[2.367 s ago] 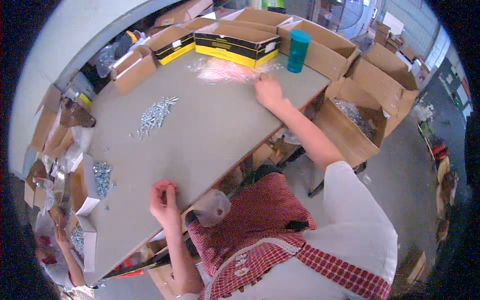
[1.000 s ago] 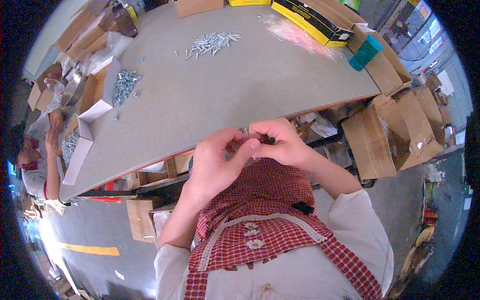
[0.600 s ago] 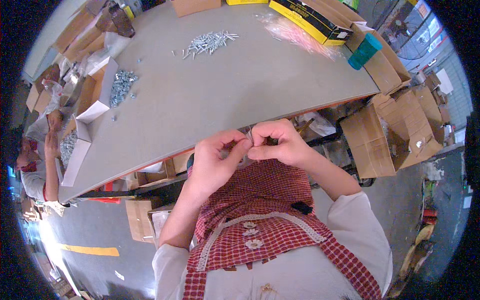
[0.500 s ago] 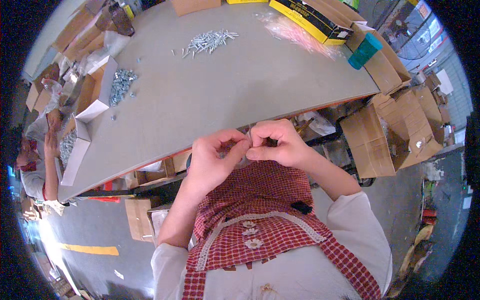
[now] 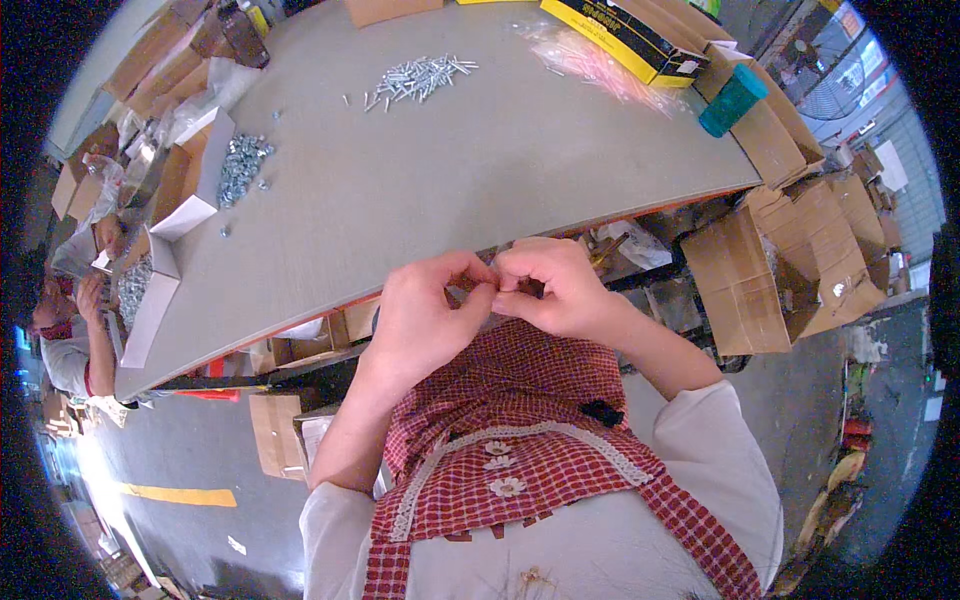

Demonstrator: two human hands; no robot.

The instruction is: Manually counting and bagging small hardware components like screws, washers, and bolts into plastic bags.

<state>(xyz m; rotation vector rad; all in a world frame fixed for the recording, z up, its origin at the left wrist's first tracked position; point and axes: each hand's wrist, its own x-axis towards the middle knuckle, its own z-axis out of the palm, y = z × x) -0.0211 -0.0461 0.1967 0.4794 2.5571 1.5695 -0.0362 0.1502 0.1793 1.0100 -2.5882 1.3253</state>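
At the near edge of the table, my left hand (image 5: pixel 425 305) and my right hand (image 5: pixel 555 285) meet, each with thumb and forefinger pinched. Between the fingertips is something small and thin, perhaps clear plastic, mostly hidden by the fingers. Farther off on the grey table (image 5: pixel 400 180) lies a loose heap of silver screws or pins (image 5: pixel 420 78). To its right are clear and pinkish plastic bags (image 5: pixel 610 70). Small metal fittings (image 5: pixel 240 170) form a pile on the left, beside an open carton (image 5: pixel 190 180).
Another person's hand (image 5: pixel 92 297) is by a white box of metal parts (image 5: pixel 155 300) at far left. A teal jar (image 5: pixel 733 100) rests against cardboard near a black and yellow box (image 5: pixel 625 40). An open cardboard box (image 5: pixel 740 270) stands right of the table.
My two hands stay together at the table edge, with only slight shifts of the fingers. At far left the other person's hands have moved a little.
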